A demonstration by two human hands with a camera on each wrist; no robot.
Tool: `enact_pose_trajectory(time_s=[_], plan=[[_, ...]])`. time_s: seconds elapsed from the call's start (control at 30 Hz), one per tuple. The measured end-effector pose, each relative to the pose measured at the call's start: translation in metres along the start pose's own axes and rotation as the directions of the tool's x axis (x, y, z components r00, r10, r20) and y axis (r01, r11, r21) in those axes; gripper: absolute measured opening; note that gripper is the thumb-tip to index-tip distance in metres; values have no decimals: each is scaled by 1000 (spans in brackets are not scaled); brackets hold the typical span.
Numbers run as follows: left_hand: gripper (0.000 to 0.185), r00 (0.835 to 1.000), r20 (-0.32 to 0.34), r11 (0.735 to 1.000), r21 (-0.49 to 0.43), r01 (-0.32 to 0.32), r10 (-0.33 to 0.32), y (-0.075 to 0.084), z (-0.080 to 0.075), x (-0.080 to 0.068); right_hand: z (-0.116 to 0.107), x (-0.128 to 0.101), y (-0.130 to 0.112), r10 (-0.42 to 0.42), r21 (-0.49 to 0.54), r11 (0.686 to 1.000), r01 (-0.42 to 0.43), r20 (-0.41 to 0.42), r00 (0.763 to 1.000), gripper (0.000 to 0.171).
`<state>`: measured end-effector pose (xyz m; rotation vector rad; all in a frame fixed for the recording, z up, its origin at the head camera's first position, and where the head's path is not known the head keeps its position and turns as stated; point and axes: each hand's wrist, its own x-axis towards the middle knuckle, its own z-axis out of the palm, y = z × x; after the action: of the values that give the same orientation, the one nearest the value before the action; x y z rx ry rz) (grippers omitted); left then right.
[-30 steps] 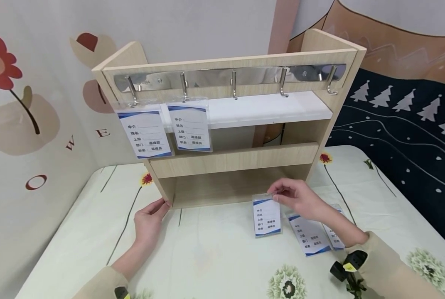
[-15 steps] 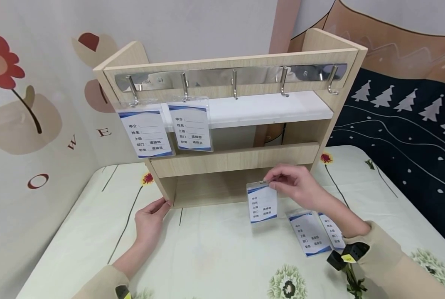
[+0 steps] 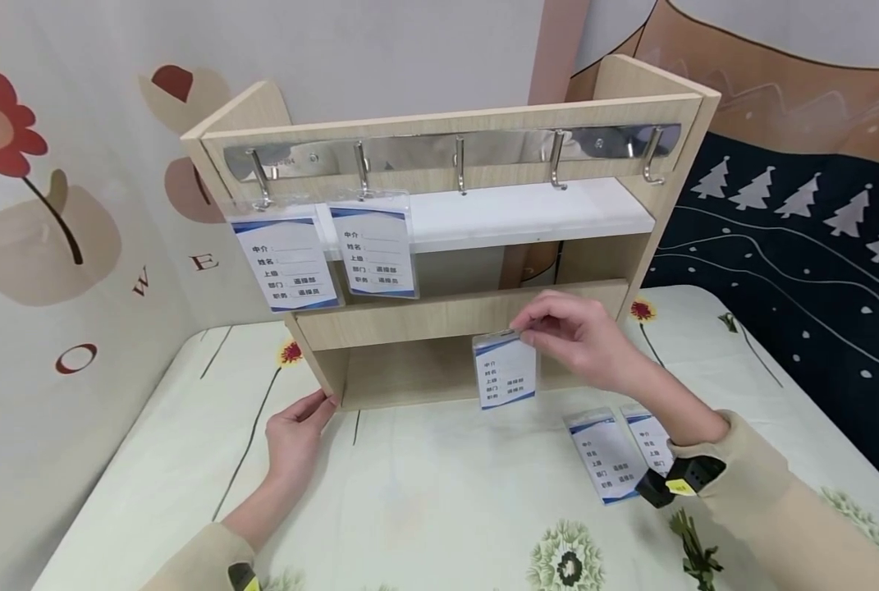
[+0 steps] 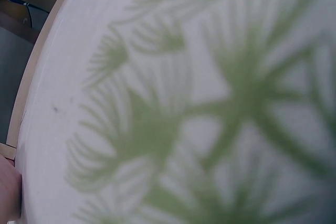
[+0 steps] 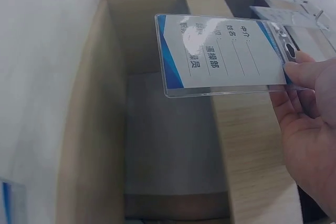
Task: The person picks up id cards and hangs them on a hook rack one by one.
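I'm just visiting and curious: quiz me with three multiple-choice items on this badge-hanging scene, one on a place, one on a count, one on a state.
1. Where is the left hand?
A. at the lower left corner of the wooden rack
B. on a hook
C. on the flat badges

2. How many badges hang from the hook rail?
A. none
B. two
C. five

3. How is the right hand with the badge?
A. flat on it
B. apart from it
C. pinching its top, badge lifted off the table

Answers: 1 A, its fingers touch that corner. 2 B, two hanging badges sit on the left hooks; three hooks are bare. 3 C, the badge dangles before the lower shelf, with two flat badges lying on the cloth.
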<state>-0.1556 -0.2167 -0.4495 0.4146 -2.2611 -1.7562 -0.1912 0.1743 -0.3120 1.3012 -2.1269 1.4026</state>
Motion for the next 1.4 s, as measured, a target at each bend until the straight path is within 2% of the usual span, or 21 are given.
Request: enact_pose_trajectory(time_s=[0.43,0.63,0.9,1.1,1.4], plan=[[34,1000,-7,1000,3,-5,5,-1,0,0,-11,30,-22,-95,-21,995,94,-61,994,31],[34,1000,-5,1000,7,-5,5,-1,0,1,-16,38,-29,-119,-55,992,114,-90,989,32],[34,1000,-6,1000,2,2,-2,-1,0,1,-18,49,-35,-180,-47,983,175,-119,976,29],[34,1000,5,1000,12,-2,2,0,-1,2,-17,55,-42,-196,-20,980,196,-147,970,26],[34,1000,6,1000,5,5,-5,0,-1,1,-15,66,-49,-170,-10,985,171,-201,965,22]])
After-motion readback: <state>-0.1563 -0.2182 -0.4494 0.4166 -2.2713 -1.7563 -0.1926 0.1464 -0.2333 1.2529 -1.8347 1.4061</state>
